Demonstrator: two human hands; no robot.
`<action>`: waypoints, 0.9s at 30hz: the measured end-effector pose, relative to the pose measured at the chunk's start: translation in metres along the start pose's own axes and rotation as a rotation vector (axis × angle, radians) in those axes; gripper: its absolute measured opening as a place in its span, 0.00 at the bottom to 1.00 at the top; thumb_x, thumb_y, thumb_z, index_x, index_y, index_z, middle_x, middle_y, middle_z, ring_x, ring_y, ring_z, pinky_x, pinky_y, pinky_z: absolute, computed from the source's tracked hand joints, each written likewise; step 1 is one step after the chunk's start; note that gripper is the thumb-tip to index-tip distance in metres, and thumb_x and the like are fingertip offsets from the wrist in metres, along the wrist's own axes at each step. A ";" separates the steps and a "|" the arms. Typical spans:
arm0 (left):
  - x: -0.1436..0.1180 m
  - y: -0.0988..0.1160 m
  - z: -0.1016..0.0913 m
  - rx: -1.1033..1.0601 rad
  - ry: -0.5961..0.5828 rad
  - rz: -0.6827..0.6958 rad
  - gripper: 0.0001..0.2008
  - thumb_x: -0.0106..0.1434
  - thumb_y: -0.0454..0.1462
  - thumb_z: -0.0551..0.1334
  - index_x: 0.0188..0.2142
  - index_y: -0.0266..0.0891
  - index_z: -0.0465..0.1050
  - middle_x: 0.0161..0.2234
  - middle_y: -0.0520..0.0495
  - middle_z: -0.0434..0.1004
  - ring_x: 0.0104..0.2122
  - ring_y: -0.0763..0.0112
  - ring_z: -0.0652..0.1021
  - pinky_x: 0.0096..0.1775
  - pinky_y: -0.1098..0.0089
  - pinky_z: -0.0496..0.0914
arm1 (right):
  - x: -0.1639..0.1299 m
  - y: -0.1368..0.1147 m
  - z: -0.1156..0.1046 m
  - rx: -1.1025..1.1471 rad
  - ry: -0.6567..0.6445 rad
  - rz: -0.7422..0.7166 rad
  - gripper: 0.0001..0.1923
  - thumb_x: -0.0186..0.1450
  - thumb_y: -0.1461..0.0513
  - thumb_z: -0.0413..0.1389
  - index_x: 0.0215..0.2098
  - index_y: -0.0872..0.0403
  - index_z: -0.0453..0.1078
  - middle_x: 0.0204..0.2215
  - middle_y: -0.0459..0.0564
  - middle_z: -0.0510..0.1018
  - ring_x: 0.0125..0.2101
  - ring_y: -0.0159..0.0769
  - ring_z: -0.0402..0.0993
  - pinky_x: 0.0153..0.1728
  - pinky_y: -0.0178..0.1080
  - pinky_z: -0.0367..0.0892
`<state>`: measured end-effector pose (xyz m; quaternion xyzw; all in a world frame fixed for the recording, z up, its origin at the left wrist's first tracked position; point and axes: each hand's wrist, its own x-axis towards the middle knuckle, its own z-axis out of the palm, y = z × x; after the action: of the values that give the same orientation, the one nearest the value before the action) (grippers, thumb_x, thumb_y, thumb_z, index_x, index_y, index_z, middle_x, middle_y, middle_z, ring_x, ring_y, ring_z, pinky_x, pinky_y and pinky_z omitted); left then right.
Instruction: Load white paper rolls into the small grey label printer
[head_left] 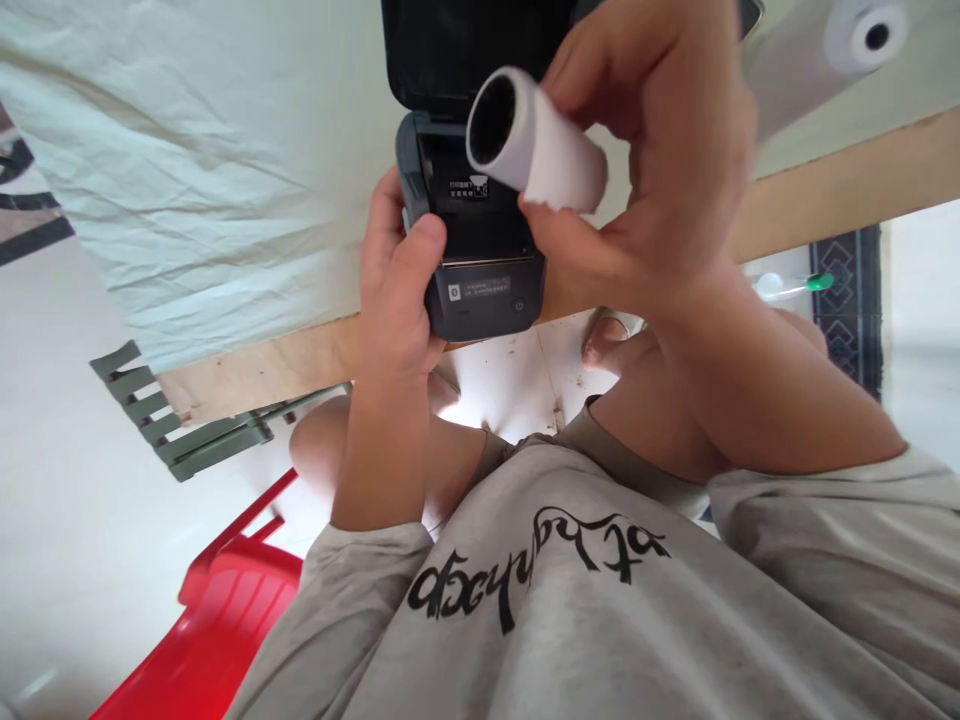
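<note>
Chair: a red plastic chair [217, 620] sits low at the left, with a grey slatted piece [172, 420] above it.
Cloth: a pale creased cloth [187, 170] covers the table, whose bare wooden edge [255, 370] runs across below it.
Left arm: the forearm rises straight up from a grey sleeve, wrist nearly straight.
Left hand: the left hand [394, 290] grips the printer by its left side; the thumb lies bent across the front corner, the other fingers wrap behind and are mostly hidden.
Printer: the dark grey printer [484, 270] is held above the table edge, its lid [465, 50] swung open, the paper bay bare and facing the camera.
Roll: a white paper roll [540, 150] hangs just over the open bay, tilted, its dark hollow core turned towards the lens.
Right hand: the right hand [660, 170] pinches the roll's right end between thumb below and curled fingers above.
Right arm: the forearm slants in from lower right, wrist bent inward.
Spare roll: a second roll [862, 40] lies on the table at upper right, well apart.
Shirt: a grey shirt [600, 620] with black lettering fills the foreground.
</note>
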<state>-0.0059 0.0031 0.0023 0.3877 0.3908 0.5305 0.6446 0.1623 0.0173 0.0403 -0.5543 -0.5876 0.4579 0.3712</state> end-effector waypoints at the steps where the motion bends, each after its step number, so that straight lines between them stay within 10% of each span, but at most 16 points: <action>1: 0.000 0.000 0.000 0.017 -0.006 0.011 0.09 0.57 0.44 0.60 0.39 0.51 0.68 0.40 0.54 0.73 0.47 0.61 0.72 0.48 0.60 0.67 | 0.001 0.001 0.001 -0.120 0.015 -0.160 0.17 0.53 0.59 0.54 0.41 0.51 0.61 0.47 0.42 0.62 0.51 0.32 0.60 0.59 0.39 0.60; 5: -0.001 0.000 0.002 0.026 -0.013 0.057 0.07 0.58 0.42 0.59 0.37 0.51 0.70 0.38 0.52 0.73 0.45 0.62 0.72 0.46 0.62 0.67 | 0.003 0.003 0.006 -0.571 0.095 -0.676 0.08 0.56 0.63 0.47 0.35 0.53 0.59 0.38 0.44 0.68 0.44 0.28 0.66 0.45 0.35 0.67; 27: -0.002 -0.005 -0.003 -0.019 -0.111 0.083 0.23 0.52 0.52 0.63 0.44 0.46 0.67 0.38 0.47 0.70 0.44 0.56 0.71 0.42 0.59 0.66 | -0.008 0.008 0.003 -0.689 -0.097 -0.782 0.08 0.59 0.58 0.46 0.33 0.51 0.65 0.35 0.43 0.70 0.37 0.29 0.65 0.40 0.40 0.62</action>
<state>-0.0067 0.0006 -0.0033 0.4261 0.3332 0.5382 0.6464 0.1627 0.0090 0.0318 -0.3618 -0.8837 0.0904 0.2829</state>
